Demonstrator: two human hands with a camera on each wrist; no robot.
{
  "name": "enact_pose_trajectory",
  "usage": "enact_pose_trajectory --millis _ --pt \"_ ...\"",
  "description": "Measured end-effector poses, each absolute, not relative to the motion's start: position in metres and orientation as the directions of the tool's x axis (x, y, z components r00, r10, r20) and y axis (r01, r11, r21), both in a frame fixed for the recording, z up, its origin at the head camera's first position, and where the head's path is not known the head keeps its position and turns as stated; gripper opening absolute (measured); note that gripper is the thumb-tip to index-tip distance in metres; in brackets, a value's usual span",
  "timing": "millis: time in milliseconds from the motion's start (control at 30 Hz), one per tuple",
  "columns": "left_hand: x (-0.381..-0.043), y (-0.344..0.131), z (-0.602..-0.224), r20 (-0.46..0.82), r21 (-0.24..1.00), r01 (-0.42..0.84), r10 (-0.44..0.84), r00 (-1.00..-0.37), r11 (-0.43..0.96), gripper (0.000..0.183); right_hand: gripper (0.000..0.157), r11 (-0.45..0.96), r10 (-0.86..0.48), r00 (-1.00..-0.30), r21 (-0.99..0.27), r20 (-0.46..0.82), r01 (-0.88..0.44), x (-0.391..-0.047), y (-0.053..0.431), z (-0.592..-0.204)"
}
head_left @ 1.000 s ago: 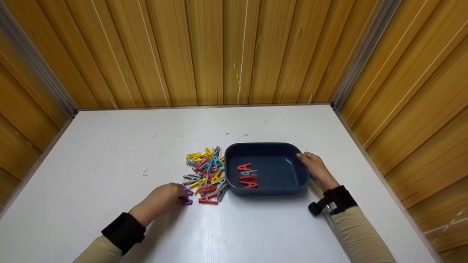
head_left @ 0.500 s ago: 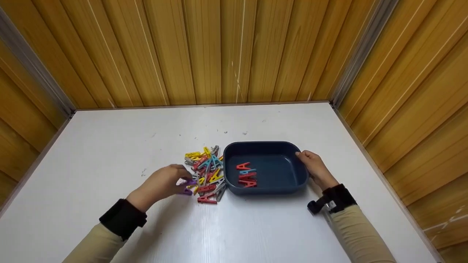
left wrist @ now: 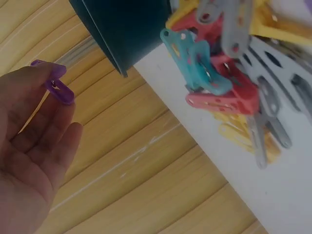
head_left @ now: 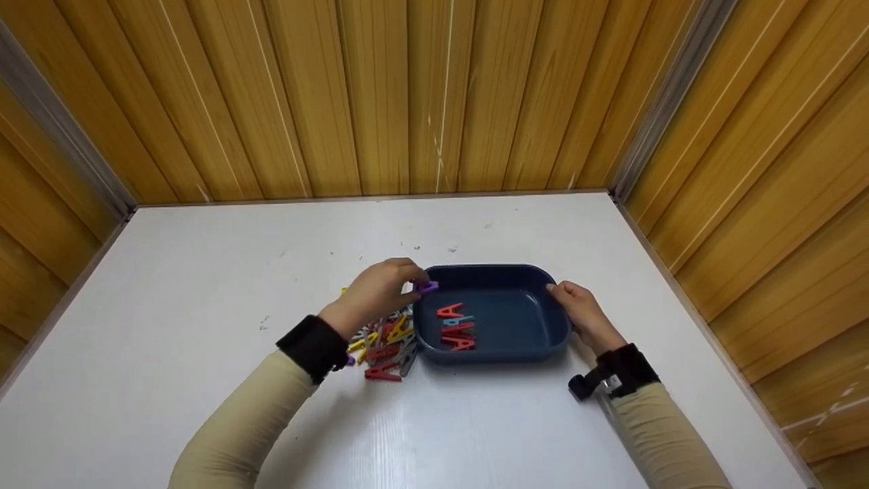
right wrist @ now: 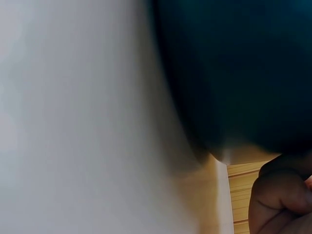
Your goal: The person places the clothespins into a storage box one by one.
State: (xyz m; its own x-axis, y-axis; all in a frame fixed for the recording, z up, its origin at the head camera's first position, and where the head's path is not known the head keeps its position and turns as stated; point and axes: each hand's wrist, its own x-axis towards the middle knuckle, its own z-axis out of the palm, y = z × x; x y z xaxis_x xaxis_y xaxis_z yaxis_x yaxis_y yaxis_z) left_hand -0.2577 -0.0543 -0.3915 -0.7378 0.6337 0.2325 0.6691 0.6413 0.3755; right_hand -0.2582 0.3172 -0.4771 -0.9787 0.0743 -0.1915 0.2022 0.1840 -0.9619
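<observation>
Purple clothespin (head_left: 426, 286) pinched in the left hand (head_left: 377, 292) grip, thumb and fingertips pressed on it, held right over the upper-left rim of the dark blue tray (head_left: 543, 343), at frame centre in the head view. In the left wrist view the purple clothespin (left wrist: 54, 84) sat at the fingertips (left wrist: 29, 83) in the upper left of the frame, apart from the tray wall (left wrist: 124, 29) at top centre.

Right hand (head_left: 578, 314) rested on the tray's right rim, fingers curled onto the edge, gripping it. Right wrist view was blurred; only the tray's dark side (right wrist: 234, 73) and a bit of finger (right wrist: 280, 200) in the lower right could be made out.

Inside the tray, a few red clothespins and one teal one (head_left: 457, 326) lay bunched at the left half; the right half of the tray floor was bare blue.

Pile of loose clothespins (head_left: 383, 343), red, yellow, grey and teal, lay on the white worktop (head_left: 170, 272) just beside the tray's left wall, partly hidden under the left wrist. One red pin at the pile's lower edge sat a little apart from the others. Up close, the pile (left wrist: 229, 83) filled the upper right of the left wrist view.

Worktop was walled by wooden panelling (head_left: 434, 95) on the back, left and right. Wide open white surface lay left of the pile, behind the tray and across the lower frame; the tray's right side stood well apart from the right wall edge.
</observation>
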Motion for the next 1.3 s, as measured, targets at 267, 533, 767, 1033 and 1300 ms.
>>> enact_pose_trajectory --millis 267,533,767,1033,1300 --pt "-0.276 -0.014 -0.410 0.180 0.368 0.699 0.690 -0.701 0.613 0.024 0.039 0.190 0.081 -0.979 -0.961 -0.190 0.202 -0.257 0.316 -0.475" --pt "-0.288 0.003 -0.435 0.109 0.367 0.669 0.685 -0.720 0.646 0.025 0.038 0.197 0.048 -0.976 -0.955 -0.215 0.220 -0.261 0.317 -0.478" --pt "-0.293 0.009 -0.446 0.106 0.346 0.676 0.689 -0.717 0.650 0.023 0.039 0.198 0.058 -0.975 -0.955 -0.214 0.222 -0.260 0.317 -0.477" --pt "-0.296 0.016 -0.453 0.096 0.295 0.687 0.695 -0.713 0.664 0.023 0.038 0.214 0.079 -0.979 -0.956 -0.189 0.201 -0.258 0.317 -0.477" --pt "-0.296 0.017 -0.454 0.128 0.284 0.695 0.692 -0.710 0.660 0.024 0.036 0.208 0.074 -0.979 -0.957 -0.191 0.202 -0.259 0.319 -0.478"
